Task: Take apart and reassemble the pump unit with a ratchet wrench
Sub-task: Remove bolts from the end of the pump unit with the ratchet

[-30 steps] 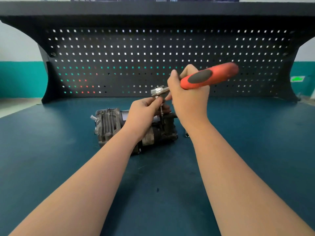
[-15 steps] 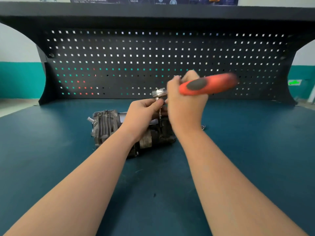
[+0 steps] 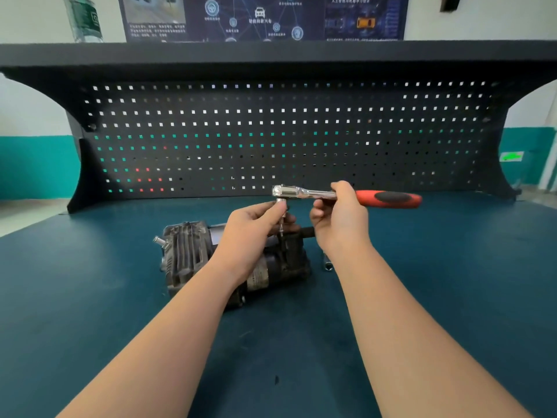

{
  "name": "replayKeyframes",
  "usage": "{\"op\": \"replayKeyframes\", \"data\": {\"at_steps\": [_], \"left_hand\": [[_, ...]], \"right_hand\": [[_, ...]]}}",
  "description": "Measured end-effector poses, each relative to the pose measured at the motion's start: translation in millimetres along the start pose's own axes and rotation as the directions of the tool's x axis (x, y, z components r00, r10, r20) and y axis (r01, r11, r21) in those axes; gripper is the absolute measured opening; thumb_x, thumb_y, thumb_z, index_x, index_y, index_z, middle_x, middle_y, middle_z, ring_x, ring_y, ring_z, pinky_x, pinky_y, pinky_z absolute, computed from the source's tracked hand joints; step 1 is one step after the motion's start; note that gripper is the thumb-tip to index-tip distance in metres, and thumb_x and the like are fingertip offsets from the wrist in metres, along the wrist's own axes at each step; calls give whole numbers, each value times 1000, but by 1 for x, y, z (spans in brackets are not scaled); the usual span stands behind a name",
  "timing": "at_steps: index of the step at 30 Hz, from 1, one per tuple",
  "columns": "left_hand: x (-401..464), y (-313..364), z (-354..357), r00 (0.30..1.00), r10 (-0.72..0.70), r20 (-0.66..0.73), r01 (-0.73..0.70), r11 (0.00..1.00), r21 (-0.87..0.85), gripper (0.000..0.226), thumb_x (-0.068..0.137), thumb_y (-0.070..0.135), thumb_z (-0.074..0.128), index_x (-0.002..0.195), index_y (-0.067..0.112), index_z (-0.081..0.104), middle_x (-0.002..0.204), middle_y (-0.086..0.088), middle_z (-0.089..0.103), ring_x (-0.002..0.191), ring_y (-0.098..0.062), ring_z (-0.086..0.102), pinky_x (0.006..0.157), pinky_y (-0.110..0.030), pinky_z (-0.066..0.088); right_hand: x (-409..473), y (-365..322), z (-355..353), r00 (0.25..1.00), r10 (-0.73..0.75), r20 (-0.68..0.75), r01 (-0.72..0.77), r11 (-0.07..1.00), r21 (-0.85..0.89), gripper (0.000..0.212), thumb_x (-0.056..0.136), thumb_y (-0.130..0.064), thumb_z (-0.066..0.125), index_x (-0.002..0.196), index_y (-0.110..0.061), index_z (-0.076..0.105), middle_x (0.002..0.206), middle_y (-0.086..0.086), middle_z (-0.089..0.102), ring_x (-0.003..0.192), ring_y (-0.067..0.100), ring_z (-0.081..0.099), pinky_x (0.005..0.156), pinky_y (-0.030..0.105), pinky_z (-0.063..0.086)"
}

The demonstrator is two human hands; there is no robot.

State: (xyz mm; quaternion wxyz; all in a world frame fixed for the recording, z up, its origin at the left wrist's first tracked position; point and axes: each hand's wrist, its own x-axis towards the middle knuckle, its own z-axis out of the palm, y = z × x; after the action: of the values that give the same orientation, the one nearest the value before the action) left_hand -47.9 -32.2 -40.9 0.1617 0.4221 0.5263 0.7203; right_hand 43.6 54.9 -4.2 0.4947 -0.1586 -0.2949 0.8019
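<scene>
Both hands on ratchet wrench (image 3: 304, 193), pump unit (image 3: 193, 254) below.

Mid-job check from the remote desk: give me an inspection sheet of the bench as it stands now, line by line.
Surface: dark teal bench top, small dark speck near the front.
Job's things: pump unit lies on its side at centre; ratchet wrench held level above it, its bit pointing down into the pump's top.
Clutter: one loose socket on the bench, right of the pump.
Grippers: left hand pinches the bit under the wrench head; right hand grips the wrench shank near the red handle.
Cables: nothing seen.
Surroundings: black pegboard with no tools hung, shelf above with a bottle, poster on the wall.
</scene>
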Motion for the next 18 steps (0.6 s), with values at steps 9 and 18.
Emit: {"op": "replayKeyframes", "data": {"at_steps": [9, 18], "left_hand": [[-2, 6, -2, 995, 91, 48, -95, 990, 105, 12, 82, 25, 59, 79, 19, 68, 70, 2, 63, 66, -14, 57, 64, -29, 45], [-9, 6, 7, 992, 66, -108, -58, 996, 72, 12, 83, 21, 69, 82, 10, 72, 74, -5, 73, 73, -14, 68, 74, -29, 54]], "right_hand": [[-52, 21, 20, 196, -679, 708, 932, -97, -351, 25, 83, -9, 51, 70, -17, 31, 68, 3, 36, 54, 23, 36, 49, 31, 32], [-10, -4, 2, 979, -175, 101, 180, 983, -47, 24, 89, -6, 53, 68, -12, 45, 45, -1, 49, 35, 11, 49, 35, 18, 35]]}}
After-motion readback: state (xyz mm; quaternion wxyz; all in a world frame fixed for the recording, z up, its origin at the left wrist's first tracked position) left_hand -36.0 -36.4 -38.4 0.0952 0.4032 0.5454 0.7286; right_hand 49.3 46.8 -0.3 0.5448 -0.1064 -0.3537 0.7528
